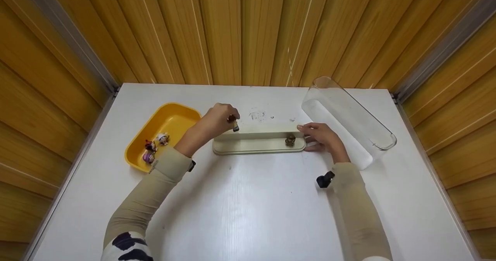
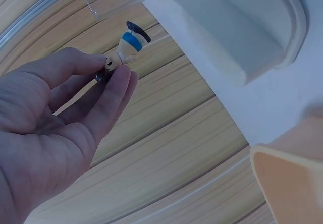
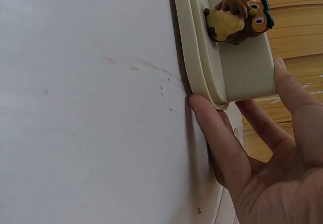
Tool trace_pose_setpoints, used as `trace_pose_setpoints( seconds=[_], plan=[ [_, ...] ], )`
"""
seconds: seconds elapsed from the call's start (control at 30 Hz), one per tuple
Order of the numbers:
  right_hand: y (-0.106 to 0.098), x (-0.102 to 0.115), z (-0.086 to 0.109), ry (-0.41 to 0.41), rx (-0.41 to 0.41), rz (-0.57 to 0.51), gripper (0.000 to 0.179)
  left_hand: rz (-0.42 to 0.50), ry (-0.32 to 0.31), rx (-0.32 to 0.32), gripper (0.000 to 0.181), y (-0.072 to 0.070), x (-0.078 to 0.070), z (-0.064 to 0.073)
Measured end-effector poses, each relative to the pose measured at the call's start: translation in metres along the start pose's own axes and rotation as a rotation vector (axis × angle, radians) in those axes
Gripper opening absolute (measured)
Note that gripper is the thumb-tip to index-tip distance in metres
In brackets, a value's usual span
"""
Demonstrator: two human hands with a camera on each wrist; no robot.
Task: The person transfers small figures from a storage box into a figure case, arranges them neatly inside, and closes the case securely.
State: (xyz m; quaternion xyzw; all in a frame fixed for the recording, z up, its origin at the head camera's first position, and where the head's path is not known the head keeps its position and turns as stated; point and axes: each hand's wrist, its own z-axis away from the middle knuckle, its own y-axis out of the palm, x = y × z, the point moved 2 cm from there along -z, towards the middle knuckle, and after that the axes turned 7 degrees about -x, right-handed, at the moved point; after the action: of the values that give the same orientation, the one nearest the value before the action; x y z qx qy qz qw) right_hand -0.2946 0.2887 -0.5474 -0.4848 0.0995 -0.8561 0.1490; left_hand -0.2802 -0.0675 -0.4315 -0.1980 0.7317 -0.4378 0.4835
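Note:
In the head view my left hand (image 1: 219, 118) is raised above the left end of a long cream stepped stand (image 1: 255, 145). Thumb and fingers pinch a small toy figurine (image 2: 130, 43) by its dark-haired head; its blue band and dark base point away from the hand. An owl figurine (image 3: 234, 22), brown with a yellow belly, stands upright on the lower step near the stand's right end. My right hand (image 1: 323, 137) grips that end, its thumb at the back corner and a finger at the front edge.
A yellow bin (image 1: 174, 123) at the left holds several small figurines (image 1: 150, 146). On the right a long clear plastic cover (image 1: 345, 114) lies slanted on the white table (image 1: 240, 210). Wood-patterned panels (image 1: 259, 32) enclose the back and sides.

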Motion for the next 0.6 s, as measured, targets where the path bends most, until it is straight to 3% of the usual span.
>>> trace_pose_setpoints(
  seconds=[0.6],
  plan=[
    [-0.006,0.001,0.002,0.001,0.000,0.027,0.073,0.107,0.124,-0.022,0.018,0.043,-0.029,-0.011]
  ],
)
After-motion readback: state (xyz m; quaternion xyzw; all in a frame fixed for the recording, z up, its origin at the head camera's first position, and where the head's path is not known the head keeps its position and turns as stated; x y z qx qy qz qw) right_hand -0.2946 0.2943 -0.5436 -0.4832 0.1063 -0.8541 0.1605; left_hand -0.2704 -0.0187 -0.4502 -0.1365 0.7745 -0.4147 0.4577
